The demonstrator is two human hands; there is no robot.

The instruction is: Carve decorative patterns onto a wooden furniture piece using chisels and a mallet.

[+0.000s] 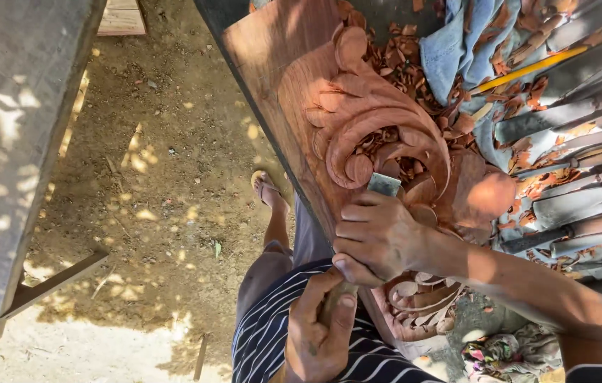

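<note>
A reddish-brown wooden panel (280,50) carved with curling leaf scrolls lies slanted in front of me. My right hand (379,234) reaches in from the right and is clenched around the shaft of a chisel, just behind its grey metal blade (384,184). The blade's tip rests in the scroll carving. My left hand (319,330) is lower down, against my striped shirt, and wraps the chisel's wooden handle (336,296). Wood chips (400,67) lie scattered over the carving.
Several chisels (570,113) lie in a row on blue cloth (457,35) to the right, with a yellow stick-like tool (528,69) among them. A grey wooden beam (17,142) runs along the left. My sandalled foot (267,188) stands on the dirt ground (152,213).
</note>
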